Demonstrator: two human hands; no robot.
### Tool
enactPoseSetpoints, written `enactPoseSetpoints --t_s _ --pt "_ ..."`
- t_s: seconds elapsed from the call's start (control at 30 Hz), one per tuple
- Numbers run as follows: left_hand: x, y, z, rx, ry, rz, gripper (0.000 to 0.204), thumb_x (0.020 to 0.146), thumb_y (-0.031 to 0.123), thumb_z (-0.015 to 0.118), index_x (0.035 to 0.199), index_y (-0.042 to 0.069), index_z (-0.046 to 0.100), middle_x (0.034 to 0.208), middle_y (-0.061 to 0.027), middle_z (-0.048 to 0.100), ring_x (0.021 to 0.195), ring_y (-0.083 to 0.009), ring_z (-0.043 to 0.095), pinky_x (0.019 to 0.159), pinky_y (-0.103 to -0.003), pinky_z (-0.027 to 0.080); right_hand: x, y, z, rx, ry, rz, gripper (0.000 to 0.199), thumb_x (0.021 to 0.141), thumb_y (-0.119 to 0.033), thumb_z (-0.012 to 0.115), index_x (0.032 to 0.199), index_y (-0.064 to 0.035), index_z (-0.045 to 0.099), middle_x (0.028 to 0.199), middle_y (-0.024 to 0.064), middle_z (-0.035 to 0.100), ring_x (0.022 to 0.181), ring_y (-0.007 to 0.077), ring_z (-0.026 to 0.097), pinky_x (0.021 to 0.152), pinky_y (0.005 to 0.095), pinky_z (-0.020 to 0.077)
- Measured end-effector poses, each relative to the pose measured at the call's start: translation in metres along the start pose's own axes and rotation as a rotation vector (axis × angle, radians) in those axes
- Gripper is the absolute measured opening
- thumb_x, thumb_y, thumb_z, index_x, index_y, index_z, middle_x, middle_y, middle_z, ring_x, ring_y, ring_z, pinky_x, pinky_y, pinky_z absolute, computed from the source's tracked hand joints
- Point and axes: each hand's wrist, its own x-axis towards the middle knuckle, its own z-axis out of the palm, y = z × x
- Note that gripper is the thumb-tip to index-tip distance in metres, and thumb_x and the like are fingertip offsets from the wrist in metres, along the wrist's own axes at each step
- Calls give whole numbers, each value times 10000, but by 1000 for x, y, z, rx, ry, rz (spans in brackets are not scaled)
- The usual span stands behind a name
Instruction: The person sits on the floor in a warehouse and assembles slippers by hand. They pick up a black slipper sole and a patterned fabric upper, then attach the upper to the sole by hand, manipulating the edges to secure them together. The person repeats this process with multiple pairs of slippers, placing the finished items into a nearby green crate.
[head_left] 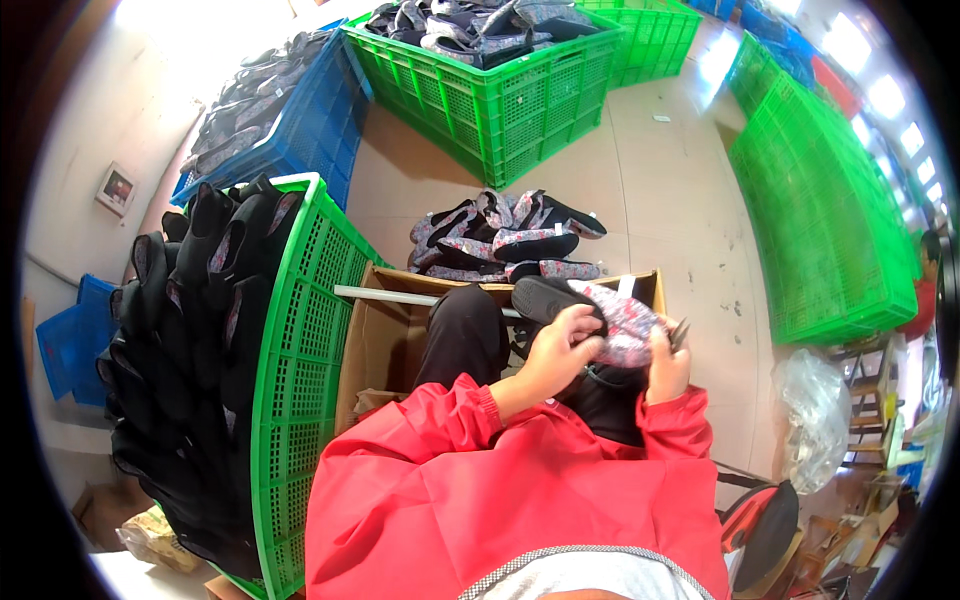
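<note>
Over my lap, both hands work on a floral cloth shoe (625, 322) in pink, white and grey with a dark sole. My left hand (560, 350) is closed on its left side, fingers bent over the dark part. A black sole (548, 298) sticks out beyond these fingers; I cannot tell whether it belongs to a second shoe. My right hand (668, 365) is closed at the shoe's right side and holds a small pointed metal tool (680, 332) that looks like thread snips. A white tag (627, 286) stands up from the shoe's far edge.
Ahead on the floor lies a pile of floral shoes (500, 240), beyond an open cardboard box (375, 350) with a pale bar (385, 295). A green crate (315, 330) of black shoes stands left. More green crates (490, 110) and a blue crate (310, 140) stand farther off.
</note>
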Motion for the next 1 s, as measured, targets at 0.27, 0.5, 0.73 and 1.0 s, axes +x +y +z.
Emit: enactPoseSetpoints --t_s 0.27,0.5,0.73,1.0 --pt "-27 11 -22 -249 265 -628 225 948 233 660 1010 44 554 913 -35 633 808 -103 600 742 -262 504 -73 -15 54 -101 -231 -71 310 936 -163 657 1176 29 612 1049 61 664 949 122 603 881 262 481" --pt "-71 49 -65 -232 348 -688 323 910 186 710 1043 -26 508 959 -107 634 797 -149 637 708 -315 547 -112 -27 92 -155 -430 -83 277 878 -102 726 1125 1 652 991 58 693 893 117 624 840 255 489" --pt "-93 45 -120 -153 502 -608 252 826 167 789 858 42 572 783 -50 616 694 -124 579 611 -288 472 -104 -21 142 -265 -760 -104 228 883 -169 725 1046 -27 652 878 118 704 779 193 682 729 304 522" --pt "-69 24 -145 1038 603 151 215 748 168 724 766 22 567 789 -177 596 706 -337 625 628 -421 497 -75 0 191 -409 -749 -237 230 919 -244 659 937 -21 606 750 172 637 667 317 634 621 384 480"
